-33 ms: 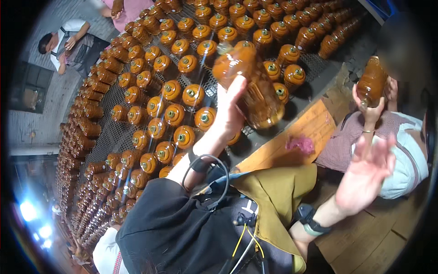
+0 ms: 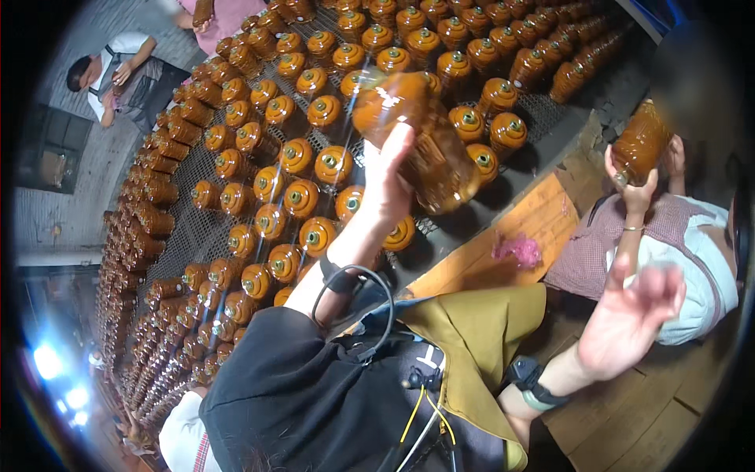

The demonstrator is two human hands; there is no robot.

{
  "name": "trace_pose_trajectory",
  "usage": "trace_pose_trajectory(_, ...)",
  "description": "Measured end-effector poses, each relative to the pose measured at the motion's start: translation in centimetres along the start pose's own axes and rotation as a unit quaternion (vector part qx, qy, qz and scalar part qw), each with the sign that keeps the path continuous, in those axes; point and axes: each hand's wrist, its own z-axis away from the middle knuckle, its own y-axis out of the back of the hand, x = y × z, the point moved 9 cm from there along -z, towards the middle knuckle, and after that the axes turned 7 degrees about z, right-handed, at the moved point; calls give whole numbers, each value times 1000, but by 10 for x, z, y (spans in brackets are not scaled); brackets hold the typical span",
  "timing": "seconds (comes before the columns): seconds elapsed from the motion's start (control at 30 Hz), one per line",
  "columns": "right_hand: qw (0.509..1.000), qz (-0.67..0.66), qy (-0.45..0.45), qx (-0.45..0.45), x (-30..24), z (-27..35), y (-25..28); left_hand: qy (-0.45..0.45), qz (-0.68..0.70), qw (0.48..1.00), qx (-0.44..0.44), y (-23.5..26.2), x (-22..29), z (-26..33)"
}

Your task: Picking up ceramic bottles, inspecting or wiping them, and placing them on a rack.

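Note:
My left hand [image 2: 387, 177] is wrapped around the neck end of a large amber glass bottle [image 2: 436, 161]. The bottle is tilted, its top toward the upper left, raised above the rows of similar bottles [image 2: 301, 198]; motion smears it slightly. Out to the right, my right hand [image 2: 625, 326] is raised with the palm showing and the fingers apart, somewhat blurred. Nothing lies in it. A dark band circles each of my wrists, and a black cable loops beside the left one.
Amber bottles stand upright in curving rows on a dark mesh surface [image 2: 185, 228]. A wooden board [image 2: 472, 252] bearing a pink crumpled scrap [image 2: 519, 250] lies at the edge. At right, a co-worker holds another bottle [image 2: 641, 145]. More people stand at the far left.
My left hand and the bottle have shifted slightly left. My right hand's fingers have bent a little. The co-worker's bottle has moved slightly.

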Motion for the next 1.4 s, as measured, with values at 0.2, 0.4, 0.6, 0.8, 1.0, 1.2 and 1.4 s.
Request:
trace_pose_trajectory(0.2,948,249,-93,173,35,36,62,-207,-222,952,-35,8,86,-66)
trace_pose_trajectory(0.4,857,429,-235,161,83,91,74,-208,-561,798,-78,39,74,-108)
trace_pose_trajectory(0.6,843,473,-245,83,93,107,95,-54,-746,661,-62,101,13,-121)
trace_pose_trajectory(0.8,835,520,-177,37,100,95,103,-26,-818,574,-28,128,7,-114)
trace_pose_trajectory(1.0,857,437,-261,75,117,94,110,21,-826,561,-44,124,0,-119)
trace_pose_trajectory(1.2,869,350,-318,143,126,99,117,-127,-755,643,-19,113,17,-173)
trace_pose_trajectory(1.4,879,336,-301,155,122,102,128,-178,-830,522,85,65,8,-221)
